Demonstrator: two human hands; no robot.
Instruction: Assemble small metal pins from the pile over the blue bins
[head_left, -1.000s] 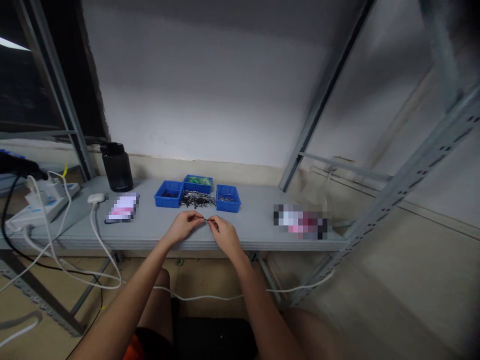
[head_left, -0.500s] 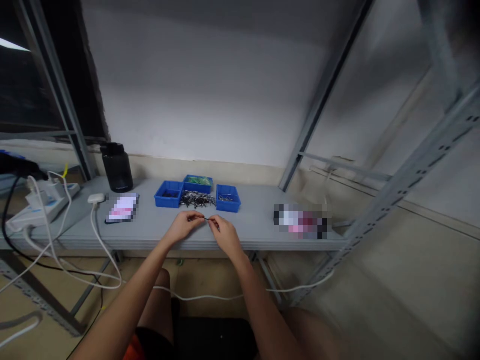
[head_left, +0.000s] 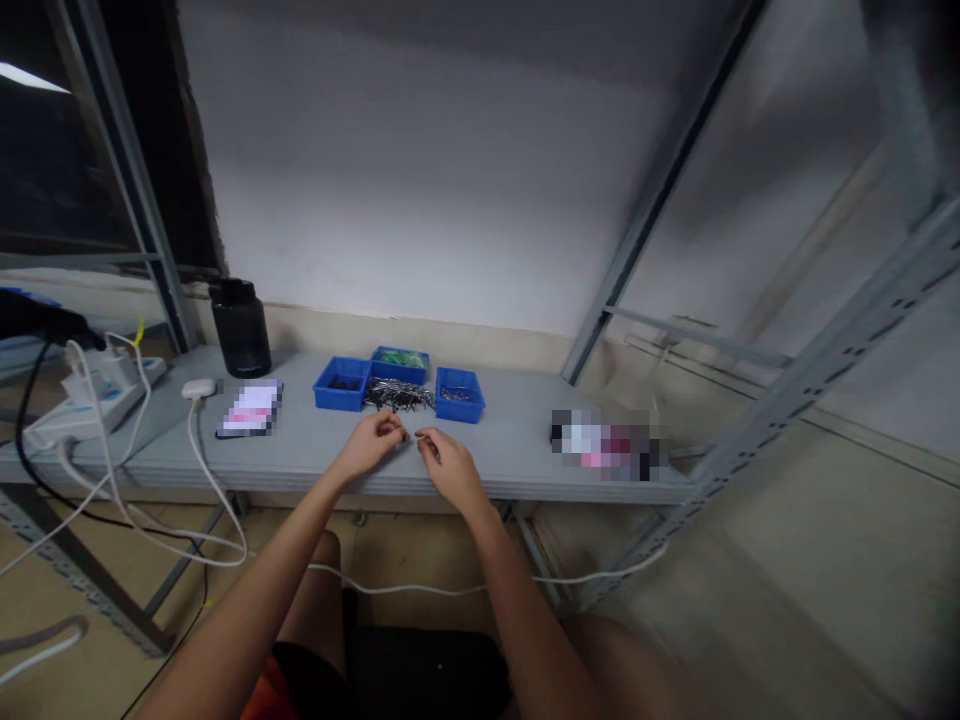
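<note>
My left hand (head_left: 373, 443) is closed just above the grey table, its fingers pinched on something too small to make out. Close by on its right, my right hand (head_left: 444, 458) has its thumb and forefinger together; what they hold, if anything, is too small to tell. A narrow gap separates the two hands. Behind them lies a pile of thin metal pieces with dark ends (head_left: 399, 394). Around the pile stand a left blue bin (head_left: 341, 399) with dark pieces, a back blue bin (head_left: 401, 373) with green contents, and a right blue bin (head_left: 460, 408) with thin metal pieces.
A black bottle (head_left: 241, 330) and a phone (head_left: 251, 408) are on the left of the table (head_left: 517, 450). Farther left lies a white power strip (head_left: 97, 405) with cables. A pixelated object (head_left: 604, 443) is at the right. Metal uprights frame the table.
My hands have moved slightly apart, and the thin dark piece that spanned their fingertips no longer shows between them. The whole view has shifted a little.
</note>
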